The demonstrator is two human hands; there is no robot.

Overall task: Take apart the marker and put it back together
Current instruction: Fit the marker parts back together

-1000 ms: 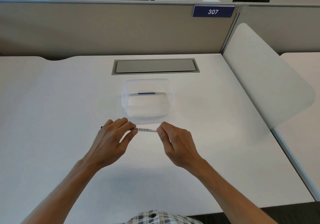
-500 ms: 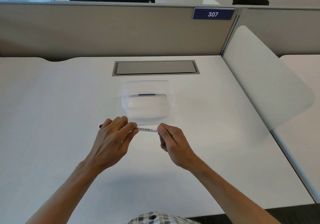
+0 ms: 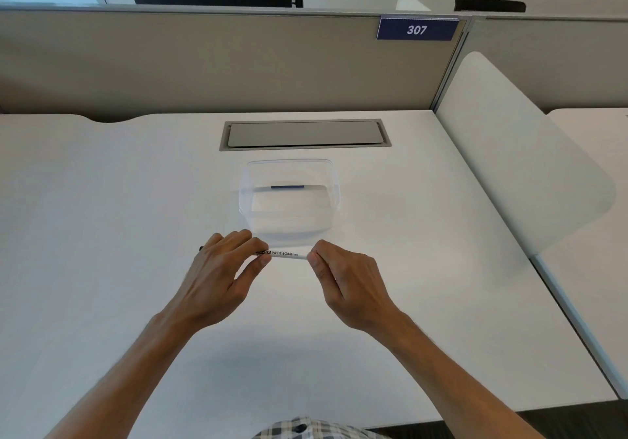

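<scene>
A white whiteboard marker [image 3: 287, 254] with black lettering lies level between my two hands, just above the desk and in front of a clear container. My left hand [image 3: 222, 274] is closed around its left part, and a dark tip pokes out past my knuckles at the far left. My right hand [image 3: 343, 277] pinches the marker's right end between thumb and fingers, hiding that end. A short dark blue piece [image 3: 287, 187] lies inside the container; I cannot tell whether it belongs to the marker.
The clear plastic container [image 3: 334, 197] stands on the white desk [image 3: 102, 218] just beyond my hands. Behind it is a grey cable hatch [image 3: 304, 134]. A beige partition with a "307" sign [image 3: 417, 29] closes the back; a white divider [image 3: 516, 153] rises on the right.
Both hands keep their hold on the marker in much the same place. My right fingers have shifted slightly at the marker's right end.
</scene>
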